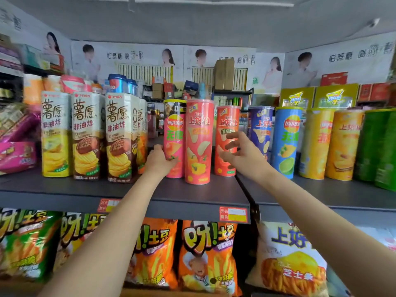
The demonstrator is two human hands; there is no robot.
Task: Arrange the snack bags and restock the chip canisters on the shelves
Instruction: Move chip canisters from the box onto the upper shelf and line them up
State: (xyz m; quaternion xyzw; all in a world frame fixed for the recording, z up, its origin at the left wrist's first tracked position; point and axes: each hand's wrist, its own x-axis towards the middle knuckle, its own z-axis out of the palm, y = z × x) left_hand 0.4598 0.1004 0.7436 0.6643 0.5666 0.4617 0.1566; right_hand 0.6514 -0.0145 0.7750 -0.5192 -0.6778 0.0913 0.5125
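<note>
Head view: we see our left hand point(159, 160) wrapped around the lower part of a pink canister point(174, 138) standing upright on the shelf point(192, 198). Our right hand point(240, 153), fingers spread and gripping nothing, hovers in front of the orange canister point(226, 125), just right of the tall red canister point(198, 142). Snack bags point(205, 258) hang below.

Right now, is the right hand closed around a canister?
No. The right hand is open with fingers spread in front of the red canister, while the left hand grips the pink canister.
</note>
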